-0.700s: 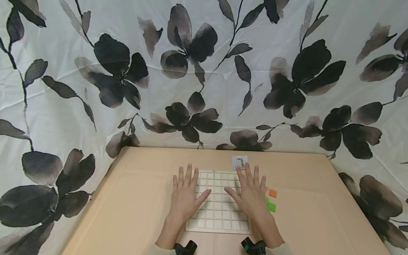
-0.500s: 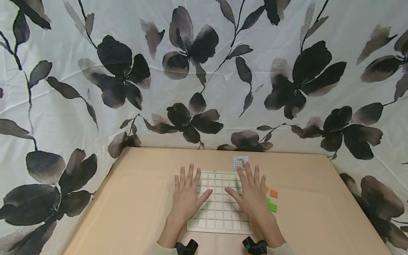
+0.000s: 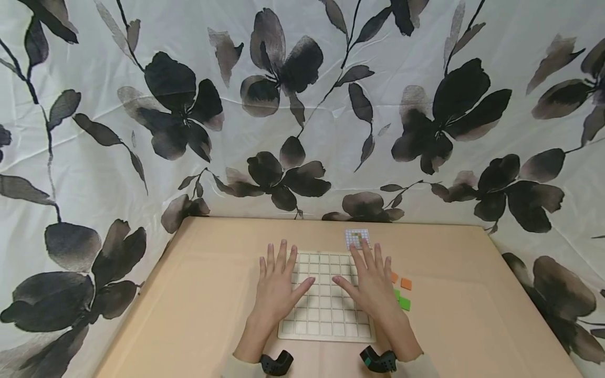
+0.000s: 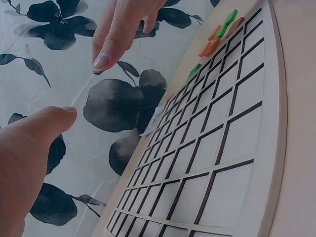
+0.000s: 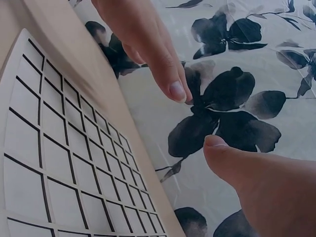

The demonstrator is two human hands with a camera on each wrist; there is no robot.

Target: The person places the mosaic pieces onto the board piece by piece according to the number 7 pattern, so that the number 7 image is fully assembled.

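Note:
A white grid board (image 3: 326, 316) lies on the table, its cells pale. Over its left edge, the left hand (image 3: 274, 291) is held with spread, straight fingers and holds nothing. The right hand (image 3: 377, 291) is spread the same way over the board's right side, also holding nothing. Both wrist views show the hands raised above the board (image 4: 270, 148). Orange pieces (image 3: 406, 284) and green pieces (image 3: 404, 303) lie just right of the right hand, partly hidden by it. A small patterned grid card (image 3: 351, 236) is behind the board, its near part covered by right fingertips.
The tan table (image 3: 198, 294) extends to both sides of the board. A white cloth with dark flowers (image 3: 350, 115) hangs behind it and down its sides. Each wrist wears a black device, left (image 3: 277, 363) and right (image 3: 378, 359).
The head view has shifted slightly. Both hands keep nearly the same spread pose over the board, and the pieces and card lie as before.

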